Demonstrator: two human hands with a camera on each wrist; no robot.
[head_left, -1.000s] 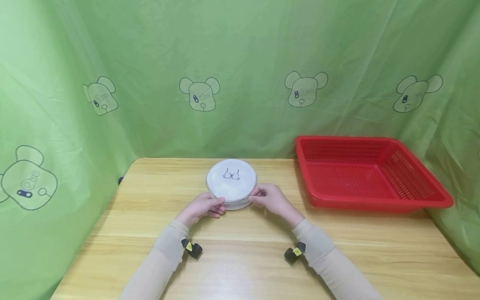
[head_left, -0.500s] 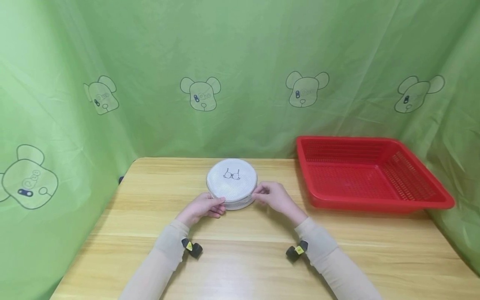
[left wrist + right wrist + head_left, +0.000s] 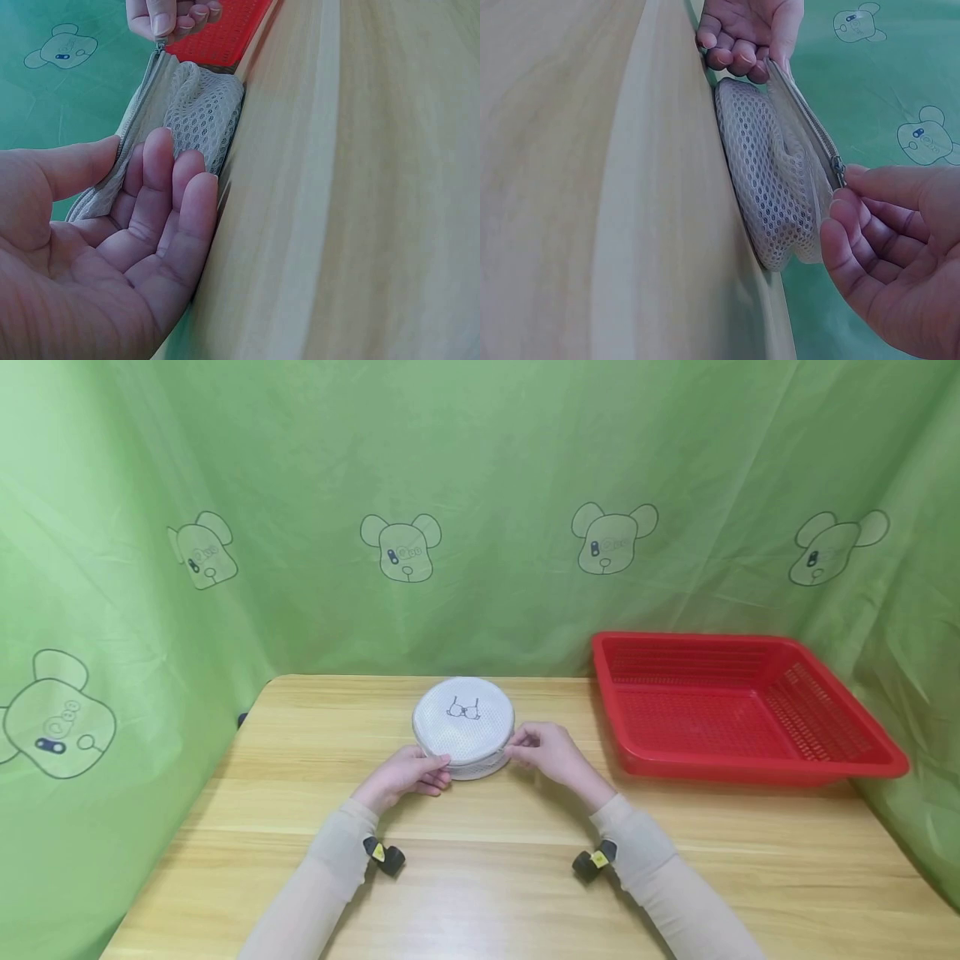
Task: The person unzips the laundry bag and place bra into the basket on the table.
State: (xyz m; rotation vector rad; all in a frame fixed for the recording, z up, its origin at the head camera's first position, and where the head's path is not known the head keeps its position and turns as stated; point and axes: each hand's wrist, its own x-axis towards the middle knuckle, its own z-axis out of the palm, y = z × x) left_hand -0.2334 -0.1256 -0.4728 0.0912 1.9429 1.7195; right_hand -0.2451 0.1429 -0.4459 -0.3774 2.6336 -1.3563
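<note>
A round white mesh bra wash bag (image 3: 463, 735) with a bra drawn on its lid lies on the wooden table. Its front left edge is pinched by my left hand (image 3: 405, 774), thumb on top by the zipper and fingers against the mesh side. At the front right, thumb and forefinger of my right hand (image 3: 553, 753) pinch the small metal zipper pull (image 3: 840, 172). The closed zipper (image 3: 135, 116) runs along the rim between both hands in the left wrist view. Below it the mesh side (image 3: 761, 161) bulges and creases. What lies inside is hidden.
A red plastic basket (image 3: 626, 752) with slotted walls stands at the back right of the wooden table (image 3: 480, 860). Green curtains (image 3: 495, 452) printed with bear heads hang behind and on both sides.
My right hand has moved slightly to the right and back along the bag's rim, and hardly at all in the last half second. My left hand and the bag have stayed put.
</note>
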